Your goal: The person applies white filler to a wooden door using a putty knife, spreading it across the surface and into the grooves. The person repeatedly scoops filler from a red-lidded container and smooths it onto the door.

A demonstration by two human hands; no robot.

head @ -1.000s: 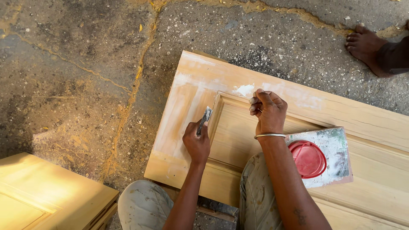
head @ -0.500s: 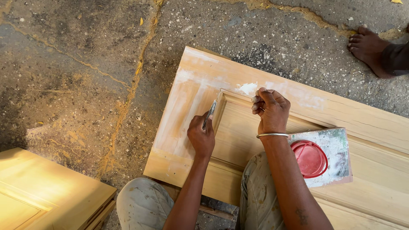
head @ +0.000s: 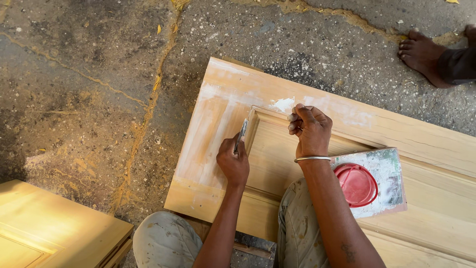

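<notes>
Our left hand (head: 233, 161) grips a putty knife (head: 241, 135) against the door panel (head: 307, 198); our right hand (head: 310, 130), just beside, pinches possibly filler.

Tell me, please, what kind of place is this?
Probably a carpentry yard or workshop floor. An unfinished wooden door lies flat on rough cracked concrete, the left hand works pale filler along its moulding with a putty knife, and another wooden panel lies nearby.

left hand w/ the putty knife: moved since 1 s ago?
Yes. The left hand and its putty knife slid along the door's raised moulding toward the white filler patch; the blade now sits nearer that patch.
</notes>
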